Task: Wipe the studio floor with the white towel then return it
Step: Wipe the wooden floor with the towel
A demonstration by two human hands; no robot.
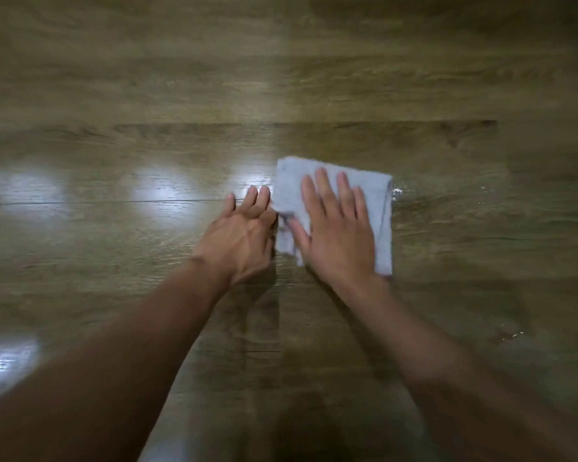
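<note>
Wood-look plank floor (347, 95) fills the head view, glossy, with bright patches of reflected light off to your left and a few pale specks glinting just right of the cloth. The white towel (377, 208) lies flat on the boards, folded to a rough rectangle, its near-left edge ragged and rumpled, its colour greyish in this dim light. Your right hand (339, 228) is spread wide open, palm down on top of it, fingers splayed, gripping nothing. Your left hand (244, 238) sits just beside the towel's left edge, fingers extended and loosely together, touching the floor; whether it touches the towel, you can't tell through the blur.
</note>
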